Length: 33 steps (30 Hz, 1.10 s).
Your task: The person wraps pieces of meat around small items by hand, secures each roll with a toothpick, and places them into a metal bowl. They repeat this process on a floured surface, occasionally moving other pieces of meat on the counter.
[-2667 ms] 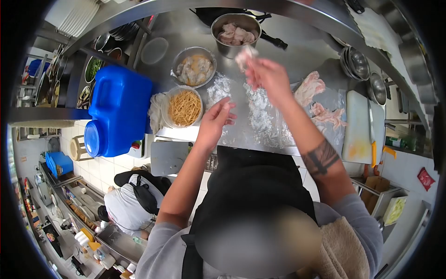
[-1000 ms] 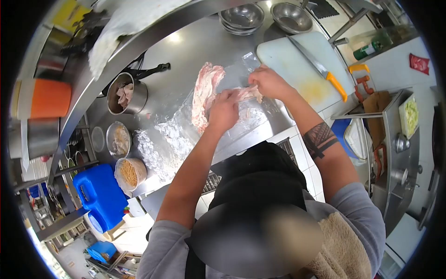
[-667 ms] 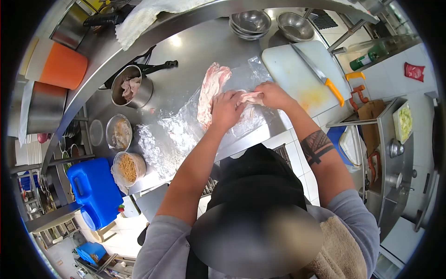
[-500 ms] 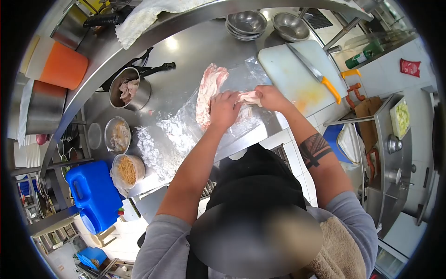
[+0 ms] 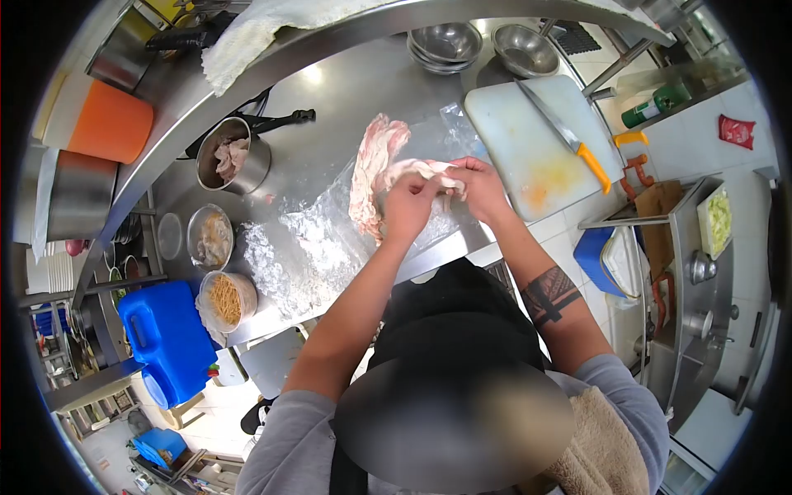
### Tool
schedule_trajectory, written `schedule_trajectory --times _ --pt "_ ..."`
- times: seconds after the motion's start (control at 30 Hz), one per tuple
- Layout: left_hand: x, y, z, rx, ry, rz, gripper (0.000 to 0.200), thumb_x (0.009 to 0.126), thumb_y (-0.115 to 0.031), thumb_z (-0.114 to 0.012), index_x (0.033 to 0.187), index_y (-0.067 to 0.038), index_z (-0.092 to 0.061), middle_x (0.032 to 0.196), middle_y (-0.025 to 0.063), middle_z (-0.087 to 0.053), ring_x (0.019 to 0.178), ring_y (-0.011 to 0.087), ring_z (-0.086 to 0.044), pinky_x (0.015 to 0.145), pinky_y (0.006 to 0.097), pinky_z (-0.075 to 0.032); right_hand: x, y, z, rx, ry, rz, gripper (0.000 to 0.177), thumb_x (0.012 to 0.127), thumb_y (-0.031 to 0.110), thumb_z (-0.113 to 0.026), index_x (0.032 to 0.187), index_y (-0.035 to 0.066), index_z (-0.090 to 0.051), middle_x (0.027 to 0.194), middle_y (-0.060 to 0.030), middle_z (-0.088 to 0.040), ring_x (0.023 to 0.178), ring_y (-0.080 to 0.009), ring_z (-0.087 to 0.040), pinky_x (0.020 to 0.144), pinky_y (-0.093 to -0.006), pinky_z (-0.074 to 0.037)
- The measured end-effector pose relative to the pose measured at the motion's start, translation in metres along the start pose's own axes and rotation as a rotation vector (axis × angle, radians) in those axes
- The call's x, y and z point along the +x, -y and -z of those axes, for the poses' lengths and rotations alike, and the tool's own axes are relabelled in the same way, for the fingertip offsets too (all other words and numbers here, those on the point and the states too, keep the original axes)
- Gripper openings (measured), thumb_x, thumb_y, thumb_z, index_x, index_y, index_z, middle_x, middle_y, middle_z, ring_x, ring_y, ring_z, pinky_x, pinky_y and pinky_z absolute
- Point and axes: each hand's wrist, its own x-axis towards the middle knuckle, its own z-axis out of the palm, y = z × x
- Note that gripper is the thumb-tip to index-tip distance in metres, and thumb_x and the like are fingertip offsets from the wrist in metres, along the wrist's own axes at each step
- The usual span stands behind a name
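A pale pink strip of raw meat stretches between my two hands, low over the plastic sheet. My left hand pinches its near side, fingers curled together. At its right end, my right hand grips the strip with thumb and fingers. Just left of my hands lies a longer pile of raw, fatty-looking meat, running away from me across the sheet. Clear plastic lies under the meat, and white powder is spread to the left. My fingers partly hide the strip.
A white cutting board with an orange-handled knife is at the right. Left stand a metal pot holding meat, a bowl of battered-looking pieces and a tub of yellow shreds. Metal bowls sit at the back.
The strip has been lifted and spread wider, with more of it showing above my hands. My left hand has turned from lying over the meat to pinching it.
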Motion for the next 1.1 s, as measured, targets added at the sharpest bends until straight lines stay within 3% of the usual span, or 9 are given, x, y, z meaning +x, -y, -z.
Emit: schedule_trajectory --times 0.03,0.1,0.17,0.33,0.63,0.83,0.9,1.03,1.1 --pt "-0.002 0.0 -0.002 0.005 0.001 0.008 0.035 0.093 -0.033 -0.083 0.103 0.0 -0.075 0.094 0.0135 -0.076 0.082 0.0233 -0.071 0.075 0.038 -0.056 -0.003 -0.008 -0.004 0.005 0.0 -0.008 0.018 0.093 0.003 -0.074 0.108 -0.004 -0.068 0.099 -0.0122 -0.074 0.08 -0.0175 -0.069 0.067 -0.0307 -0.056" --pt "-0.003 -0.002 -0.008 -0.53 0.117 0.277 0.029 0.099 -0.027 -0.076 0.105 0.001 -0.075 0.086 0.0093 -0.073 0.076 0.0154 -0.07 0.068 0.0313 -0.054 -0.006 -0.018 -0.013 0.228 -0.037 -0.021 0.017 0.093 0.001 -0.074 0.107 -0.005 -0.067 0.098 -0.0143 -0.074 0.081 -0.0183 -0.07 0.068 -0.0301 -0.057" --pt "0.0 0.0 -0.003 -0.449 0.124 0.274 0.028 0.099 -0.026 -0.075 0.105 0.001 -0.075 0.087 0.0079 -0.073 0.076 0.0151 -0.069 0.069 0.0307 -0.054 -0.009 -0.018 -0.016 0.208 -0.071 -0.049 0.015 0.092 0.001 -0.074 0.106 -0.005 -0.069 0.097 -0.0137 -0.075 0.083 -0.0167 -0.07 0.071 -0.0299 -0.057" --pt "0.005 -0.005 0.012 -0.321 0.187 0.281 0.026 0.098 -0.023 -0.071 0.104 0.002 -0.076 0.089 0.007 -0.074 0.077 0.0149 -0.069 0.071 0.0298 -0.054 -0.011 -0.009 -0.009 -0.202 -0.021 0.02 0.007 0.096 0.003 -0.073 0.101 -0.002 -0.075 0.094 -0.0088 -0.075 0.084 -0.0157 -0.07 0.08 -0.0308 -0.057" --pt "0.011 0.008 0.03 -0.511 0.442 0.289 0.023 0.099 -0.02 -0.066 0.098 0.002 -0.073 0.083 0.0052 -0.069 0.072 0.0143 -0.062 0.069 0.0304 -0.05 -0.016 -0.009 -0.001 -0.241 0.084 -0.011 0.014 0.099 0.01 -0.072 0.102 -0.003 -0.076 0.088 -0.0049 -0.073 0.077 -0.0126 -0.064 0.071 -0.0305 -0.052" --pt "0.013 -0.002 0.047 -0.198 0.517 0.219 0.024 0.099 -0.023 -0.066 0.093 0.0 -0.072 0.079 0.003 -0.064 0.071 0.0122 -0.058 0.068 0.0304 -0.047 -0.026 0.002 -0.003 -0.688 0.066 0.175 0.017 0.102 0.014 -0.066 0.103 -0.002 -0.073 0.087 -0.006 -0.072 0.078 -0.0134 -0.06 0.072 -0.0339 -0.051" --pt "0.011 -0.008 0.053 0.037 0.471 0.138 0.026 0.098 -0.024 -0.064 0.092 0.0 -0.072 0.08 0.0031 -0.066 0.073 0.014 -0.059 0.071 0.0333 -0.048 -0.024 0.003 0.001 -0.681 0.066 0.194 0.017 0.102 0.014 -0.065 0.102 -0.002 -0.072 0.087 -0.0054 -0.071 0.08 -0.0134 -0.06 0.072 -0.0341 -0.051" --pt "0.017 0.003 0.056 0.114 0.416 0.06 0.029 0.097 -0.024 -0.062 0.091 0.003 -0.071 0.08 0.0046 -0.067 0.074 0.0156 -0.061 0.073 0.0364 -0.05 -0.019 0.01 0.016 -0.576 0.079 0.111 0.015 0.104 0.011 -0.061 0.104 -0.001 -0.071 0.091 -0.0038 -0.068 0.083 -0.0142 -0.061 0.075 -0.0339 -0.053" --pt "0.021 0.012 0.056 0.258 0.356 0.033 0.031 0.097 -0.025 -0.061 0.093 0.004 -0.071 0.08 0.0111 -0.071 0.075 0.0214 -0.066 0.074 0.0396 -0.052 -0.03 0.029 0.016 -0.416 0.045 0.05 0.01 0.105 0.007 -0.059 0.103 0.003 -0.068 0.095 -0.0023 -0.066 0.086 -0.0139 -0.061 0.077 -0.0331 -0.053"
